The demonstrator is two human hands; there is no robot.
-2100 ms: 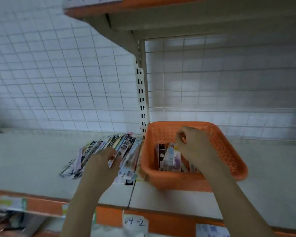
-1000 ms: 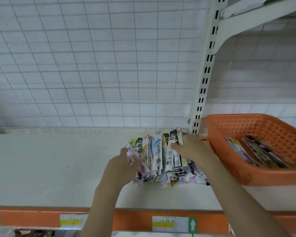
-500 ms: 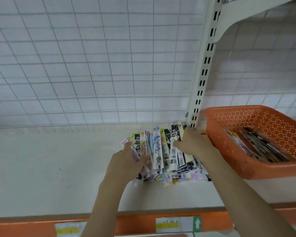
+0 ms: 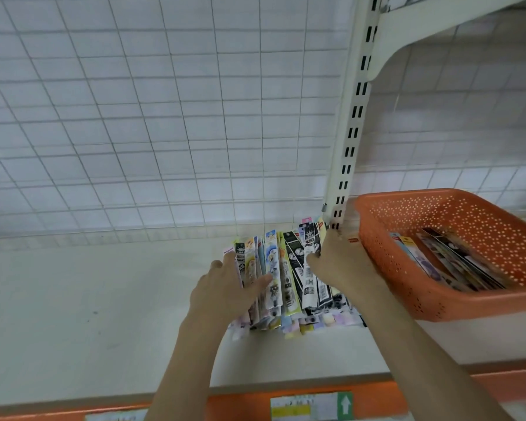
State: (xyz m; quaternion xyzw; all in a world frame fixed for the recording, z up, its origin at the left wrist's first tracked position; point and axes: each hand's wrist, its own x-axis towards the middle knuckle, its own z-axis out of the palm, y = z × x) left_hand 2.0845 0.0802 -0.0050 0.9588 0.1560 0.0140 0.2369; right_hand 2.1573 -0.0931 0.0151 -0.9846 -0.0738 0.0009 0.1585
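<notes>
**A:** Quick, where are the packs (image 4: 286,278)?

**B:** On the shelf (image 4: 73,299), mid-right, standing on edge in a fanned row, tops leaning back. They're between the two hands, just left of the basket (image 4: 438,296).

**A:** Left hand (image 4: 225,287)?

**B:** Flat against the row's left end. The fingers are fairly straight and pointing up, and the thumb lies across the fronts. It's pressing, not pinching.

**A:** Right hand (image 4: 340,265)?

**B:** It grips the right end of the row, thumb on the front of a black pack. The fingers curl round the back (can't see the tips from here). The knuckles are near the basket's near-left corner, but I can't tell if they touch.

**A:** Anything in the way?

**B:** The post (image 4: 346,147), slotted and white, comes down right behind the row's right end, with the basket's rim just beside it. The wire grid (image 4: 164,117) closes off the back. A bracket (image 4: 407,34) juts out from the post overhead. Both forearms cross the shelf's front lip and hide part of the row's lower edge.

**A:** What's in the basket?

**B:** More spare packs (image 4: 456,262), lying slanted along its floor. The basket is orange, perforated and sits tilted in view.

**A:** Front edge?

**B:** An orange strip with a label (image 4: 310,407), green arrow on it, text too blurred to read.
</notes>
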